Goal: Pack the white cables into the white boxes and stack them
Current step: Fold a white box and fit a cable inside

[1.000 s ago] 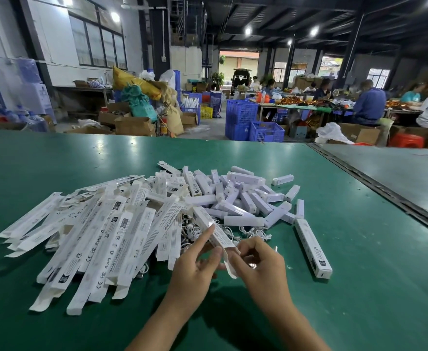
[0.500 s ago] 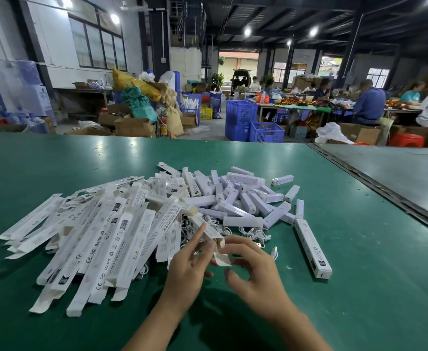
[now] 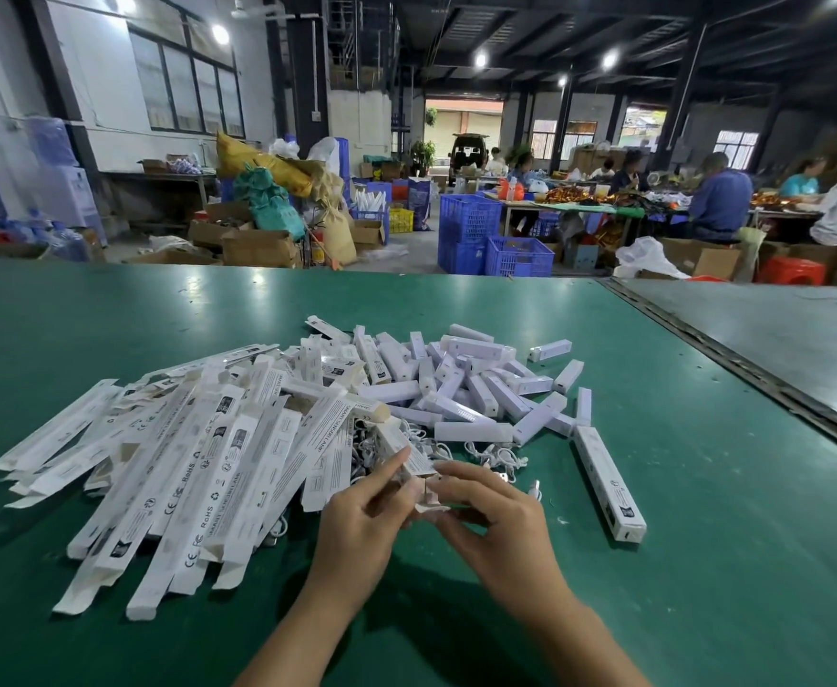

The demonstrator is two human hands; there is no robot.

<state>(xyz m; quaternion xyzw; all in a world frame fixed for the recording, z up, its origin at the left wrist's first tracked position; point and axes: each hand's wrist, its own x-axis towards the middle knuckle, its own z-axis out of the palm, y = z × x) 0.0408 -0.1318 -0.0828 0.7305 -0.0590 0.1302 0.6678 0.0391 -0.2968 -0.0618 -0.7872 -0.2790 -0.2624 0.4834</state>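
Note:
My left hand (image 3: pixel 362 518) and my right hand (image 3: pixel 493 523) meet at the near middle of the green table (image 3: pixel 703 562). Between them they pinch the near end of a long white box (image 3: pixel 404 451) whose open end flap sticks out by my right fingers. A heap of flat long white boxes (image 3: pixel 198 468) lies to the left. Several short white lamp pieces (image 3: pixel 461 384) are piled behind. Loose white cables (image 3: pixel 490 456) lie just beyond my hands. One closed long box (image 3: pixel 609 483) lies alone at the right.
A metal seam (image 3: pixel 753 369) runs along the right, with a grey table (image 3: pixel 778 329) beyond it. Past the far table edge stand blue crates (image 3: pixel 495 240), cardboard boxes and sacks. Several people sit at tables at the back right.
The box I hold has tipped from lying across my fingers to pointing away from me. My right hand has moved from under it to its near end flap.

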